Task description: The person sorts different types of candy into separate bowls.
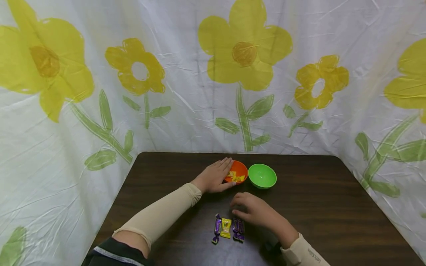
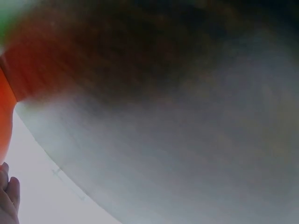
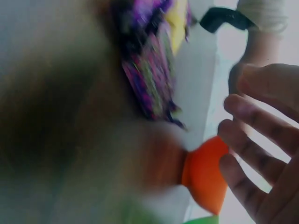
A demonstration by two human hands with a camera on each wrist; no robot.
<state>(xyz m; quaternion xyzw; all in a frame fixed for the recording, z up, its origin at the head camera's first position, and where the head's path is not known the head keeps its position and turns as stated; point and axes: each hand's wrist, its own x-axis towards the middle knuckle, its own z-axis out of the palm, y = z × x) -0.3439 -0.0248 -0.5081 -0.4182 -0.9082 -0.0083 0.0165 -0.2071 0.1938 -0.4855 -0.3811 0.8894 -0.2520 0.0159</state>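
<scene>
An orange bowl (image 1: 244, 168) with several yellow-wrapped candies (image 1: 238, 179) in it stands near the back of the table. My left hand (image 1: 214, 177) rests along its left side with straight fingers; in the left wrist view only fingertips (image 2: 10, 191) show beside the orange bowl. Touching or close to that bowl on the right is a green bowl (image 1: 262, 175). My right hand (image 1: 254, 209), loosely bent and holding nothing, hovers beside the purple-wrapped candy (image 1: 238, 229) on the right of a row. Left of it lie a yellow-wrapped candy (image 1: 226, 228) and another purple-wrapped candy (image 1: 217, 228).
Both bowls and the row of candies are on a dark brown wooden table (image 1: 316, 207). A white curtain (image 1: 186, 111) printed with yellow flowers hangs behind it and along its sides.
</scene>
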